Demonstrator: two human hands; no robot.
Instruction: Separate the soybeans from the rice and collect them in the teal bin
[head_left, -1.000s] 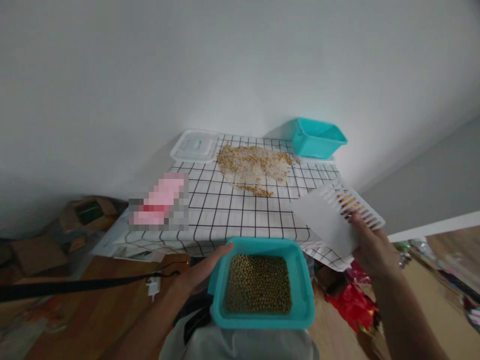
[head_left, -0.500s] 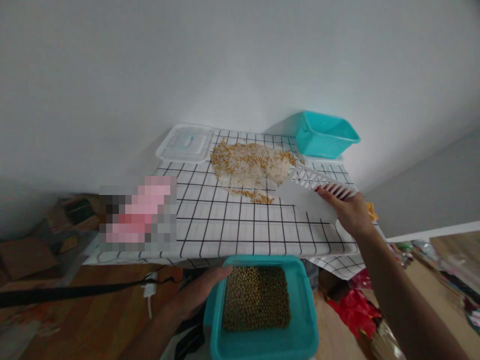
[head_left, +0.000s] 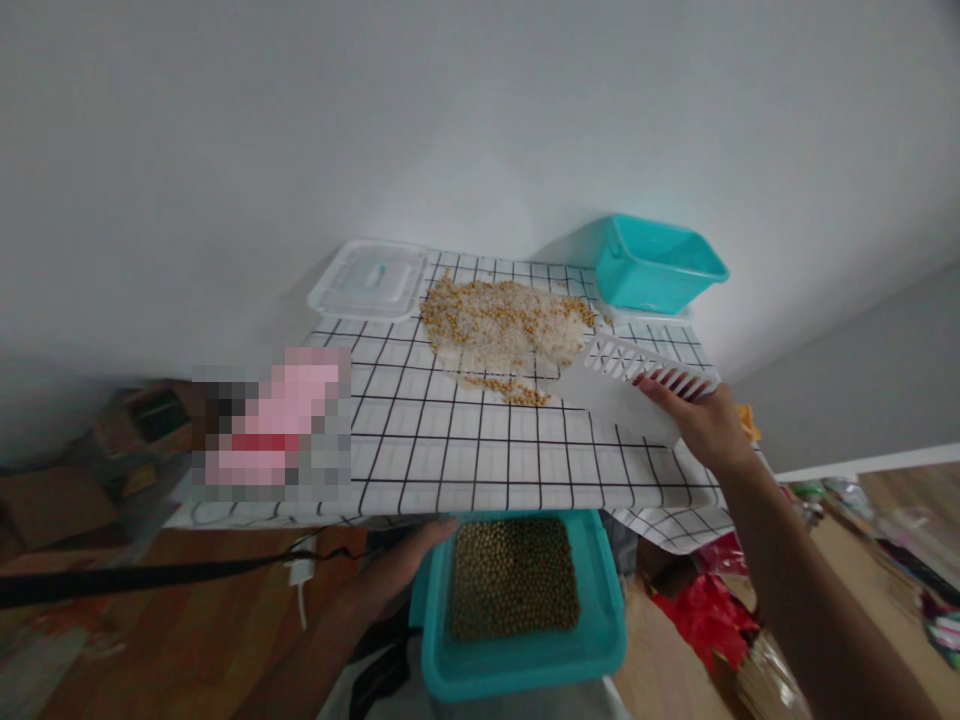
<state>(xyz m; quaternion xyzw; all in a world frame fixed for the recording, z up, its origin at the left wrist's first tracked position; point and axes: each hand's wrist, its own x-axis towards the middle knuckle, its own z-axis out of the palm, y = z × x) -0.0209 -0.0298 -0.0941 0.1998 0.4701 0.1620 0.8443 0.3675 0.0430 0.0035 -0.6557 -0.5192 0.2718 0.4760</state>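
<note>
My left hand (head_left: 401, 570) grips the left side of a teal plastic bin (head_left: 615, 620) just below the table's front edge. Its thumb lies along the rim; the other fingers are hidden. Inside the bin is a layer of small round yellow-brown beans (head_left: 517, 580). Over the table's right side, my right hand (head_left: 705, 420) is closed on a white slotted plastic piece (head_left: 622, 385), thumb at the slots. The far end of that piece is close to a spread heap of rice and yellow beans (head_left: 502, 325) on the checked tablecloth (head_left: 450, 455).
A clear lid (head_left: 371, 280) lies at the table's back left. Another teal bin (head_left: 660, 265) stands at the back right on a pale lid. A blurred pink item (head_left: 281, 410) is at the left edge. Boxes (head_left: 52, 510) and a red bag (head_left: 709, 610) lie beyond the table.
The held teal bin has moved slightly towards the table, its near rim now higher in view. My right hand and the white slotted piece have hardly moved.
</note>
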